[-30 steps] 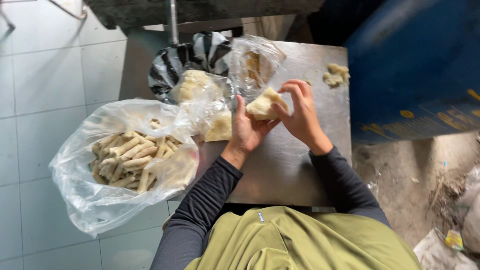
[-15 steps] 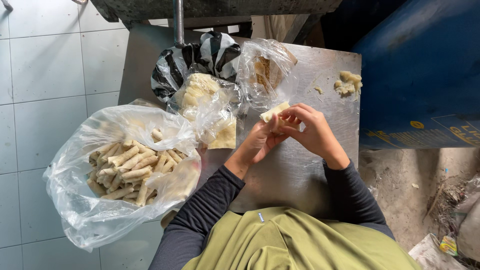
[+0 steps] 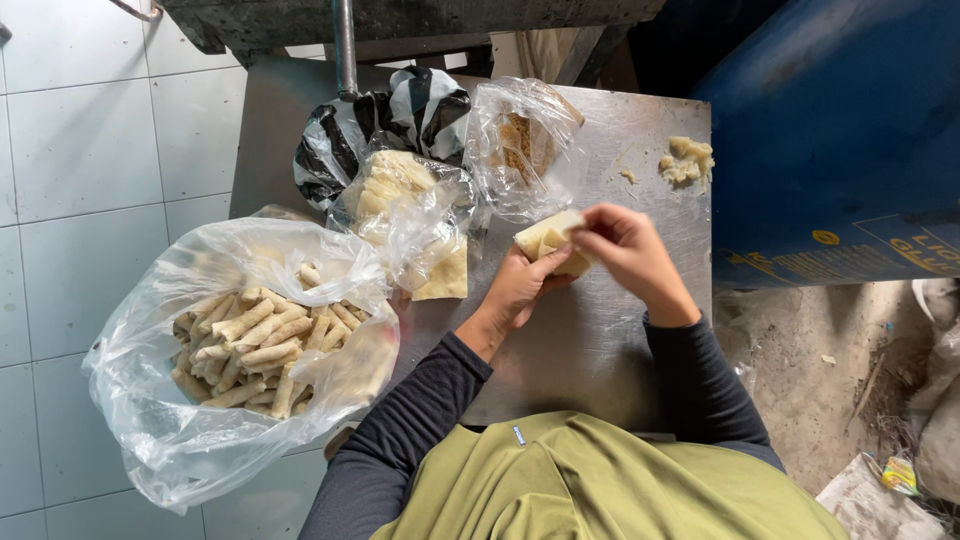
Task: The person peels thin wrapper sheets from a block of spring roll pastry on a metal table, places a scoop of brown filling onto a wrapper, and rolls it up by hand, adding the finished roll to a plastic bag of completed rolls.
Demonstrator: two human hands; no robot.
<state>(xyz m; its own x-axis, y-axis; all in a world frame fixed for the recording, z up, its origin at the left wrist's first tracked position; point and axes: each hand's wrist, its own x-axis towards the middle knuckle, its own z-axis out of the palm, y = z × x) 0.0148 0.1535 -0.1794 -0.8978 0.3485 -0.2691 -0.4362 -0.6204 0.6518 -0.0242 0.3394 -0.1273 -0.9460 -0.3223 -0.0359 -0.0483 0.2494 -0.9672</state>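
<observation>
Both my hands hold one pale spring roll wrapper over the steel table. My left hand supports it from below while my right hand pinches its right side; the wrapper is partly folded into a roll. To the left lies a big clear plastic bag full of finished rolls. A smaller clear bag of flat wrappers sits just left of my hands, with one flat wrapper poking out.
A clear bag with brownish filling and a black-and-white striped bag lie at the table's far side. A lump of pale scraps sits at the far right corner. A blue drum stands on the right, tiled floor on the left.
My hands have folded the open wrapper into a tighter roll. The view has shifted slightly, so the bags sit lower in the frame.
</observation>
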